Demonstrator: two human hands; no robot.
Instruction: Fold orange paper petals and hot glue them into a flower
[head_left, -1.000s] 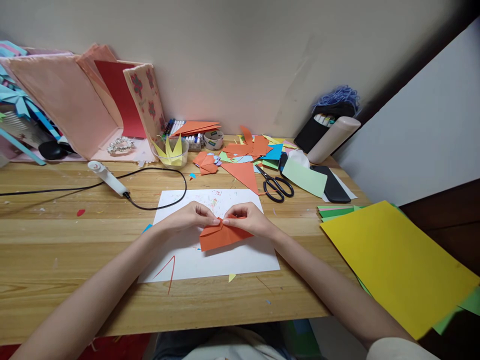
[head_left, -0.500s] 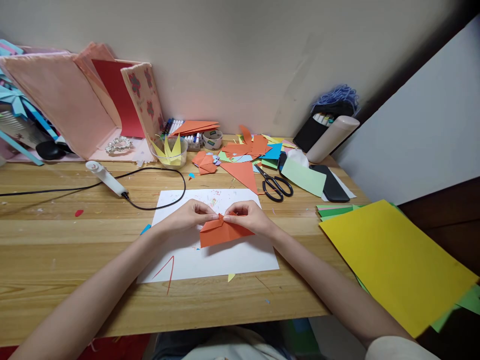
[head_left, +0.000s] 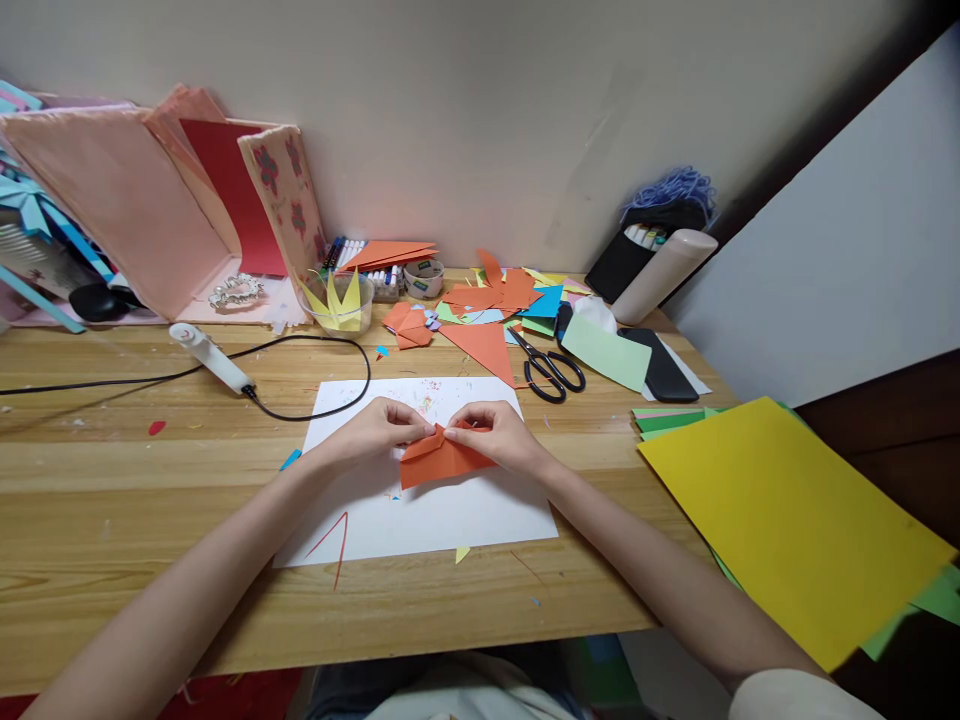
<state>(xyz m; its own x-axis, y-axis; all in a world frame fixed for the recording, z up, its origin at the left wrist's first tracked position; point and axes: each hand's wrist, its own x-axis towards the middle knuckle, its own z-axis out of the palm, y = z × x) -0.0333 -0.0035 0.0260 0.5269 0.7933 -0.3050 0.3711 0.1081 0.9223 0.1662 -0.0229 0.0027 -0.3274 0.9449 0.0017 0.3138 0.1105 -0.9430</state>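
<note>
A folded piece of orange paper (head_left: 442, 468) is held just above a white sheet (head_left: 480, 522). My left hand (head_left: 394, 425) pinches its upper edge near the middle, thumb on the near side. Close beside it, my right hand (head_left: 491, 432) pinches the same edge, its fingers partly covering the paper's right side. Between the two thumbs a small folded peak shows. Tiny coloured paper scraps lie scattered on the white sheet behind the hands.
Black-handled scissors (head_left: 549, 368) lie behind my right hand, near a heap of orange paper cuttings (head_left: 499, 295). A white corded tool (head_left: 214, 360) rests at the left. Yellow paper (head_left: 795, 530) covers a stack at the right edge. A clear cup (head_left: 337, 315) stands behind.
The orange paper's lower edge has tipped up slightly, and its right part is more hidden by my right hand. Both hands keep their pinch in nearly the same place.
</note>
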